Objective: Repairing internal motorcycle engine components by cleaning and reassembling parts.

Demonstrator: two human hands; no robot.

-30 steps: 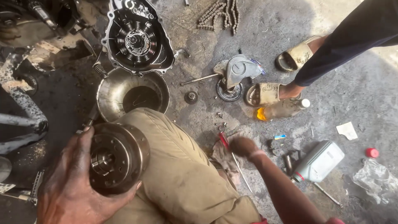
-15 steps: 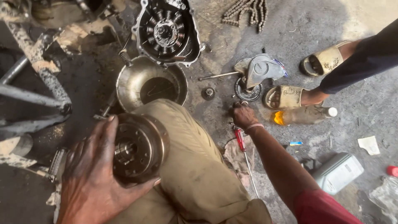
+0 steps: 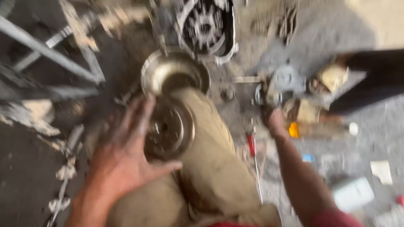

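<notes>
Pic is blurred. Left hand (image 3: 122,155) grips a round metal drum (image 3: 170,128), fingers spread over its left side, thumb under it; drum rests against the knee in tan trousers (image 3: 210,168). Right hand (image 3: 275,122) reaches out to the floor near small metal parts (image 3: 280,86); can't tell if it's clenched or loose. Metal bowl (image 3: 174,71) sits just beyond the drum, red-handled screwdriver (image 3: 252,147) lies btw knee & right arm

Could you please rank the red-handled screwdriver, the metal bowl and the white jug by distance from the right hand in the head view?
From the right hand:
1. Red-handled screwdriver, just left of it.
2. Metal bowl, up left, beyond the knee.
3. White jug, lower right; nearly level with the bowl.
</notes>
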